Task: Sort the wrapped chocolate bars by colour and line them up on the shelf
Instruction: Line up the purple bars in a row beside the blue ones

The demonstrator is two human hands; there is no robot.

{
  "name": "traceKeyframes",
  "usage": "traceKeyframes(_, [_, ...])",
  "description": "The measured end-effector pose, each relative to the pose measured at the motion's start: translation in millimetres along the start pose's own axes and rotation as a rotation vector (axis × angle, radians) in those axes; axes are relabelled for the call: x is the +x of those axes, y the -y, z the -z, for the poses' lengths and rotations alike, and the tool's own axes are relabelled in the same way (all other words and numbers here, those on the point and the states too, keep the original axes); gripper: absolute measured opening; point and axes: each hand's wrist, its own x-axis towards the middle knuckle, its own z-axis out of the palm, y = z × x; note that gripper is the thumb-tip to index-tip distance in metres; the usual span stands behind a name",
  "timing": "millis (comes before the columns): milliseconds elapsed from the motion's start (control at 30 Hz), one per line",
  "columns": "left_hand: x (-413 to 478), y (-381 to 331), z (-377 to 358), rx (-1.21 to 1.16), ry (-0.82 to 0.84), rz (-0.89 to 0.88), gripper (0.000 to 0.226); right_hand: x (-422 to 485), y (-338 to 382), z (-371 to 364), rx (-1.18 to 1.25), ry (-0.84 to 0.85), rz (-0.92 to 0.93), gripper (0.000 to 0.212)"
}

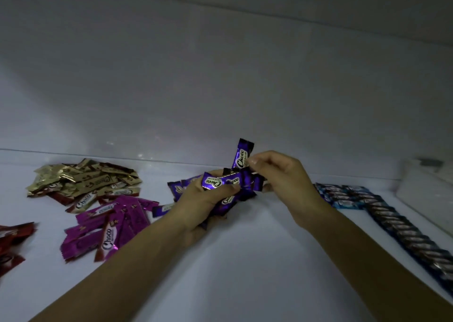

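Note:
My left hand point(199, 200) grips a bunch of dark purple chocolate bars point(221, 182) over the middle of the white shelf point(245, 260). My right hand point(282, 174) pinches one upright purple bar point(242, 154) at the top of that bunch. A few more purple bars point(177, 187) lie on the shelf just behind my left hand. Along the right side runs a lined-up row of blue bars point(392, 223).
A heap of gold bars point(83, 177) lies at the back left. In front of it sits a magenta pile point(110, 226), and red bars point(12, 243) reach the left edge. A pale box-like object point(426, 187) stands at the far right. The shelf's back wall point(220, 89) rises close behind.

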Motion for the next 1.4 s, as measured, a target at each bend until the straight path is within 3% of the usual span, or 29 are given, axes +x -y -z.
traceKeyframes(100, [-7.8,6.1,-6.8,0.094,0.092,-0.008,0.022,-11.9,-1.0,15.8,0.107,0.019,-0.166,0.015])
traceKeyframes(200, [-13.9,10.8,-14.2,0.144,0.127,0.026,0.028,-23.6,-3.8,27.0,0.069,0.034,-0.149,0.003])
traceKeyframes(400, [-19.3,12.8,-20.7,0.187,0.084,0.002,0.034,-48.3,-7.6,54.2,0.149,-0.183,-0.099,0.009])
traceKeyframes(633, [-21.0,20.8,-27.7,0.235,0.011,-0.050,0.029,-100.5,-37.0,112.1,-0.371,0.006,-0.120,0.017])
traceKeyframes(867, [-27.9,27.4,-43.2,0.271,0.027,-0.148,0.028,-101.3,-37.0,145.5,-0.711,-0.036,-0.021,0.017])
traceKeyframes(1133, [-24.3,29.6,-37.8,0.241,0.017,-0.107,0.029,-76.5,-51.0,145.7,-0.855,-0.085,0.092,0.026])
traceKeyframes(1400, [-24.3,30.6,-36.9,0.211,0.035,-0.108,0.030,-75.8,-52.4,142.2,-0.993,-0.133,0.140,0.017])
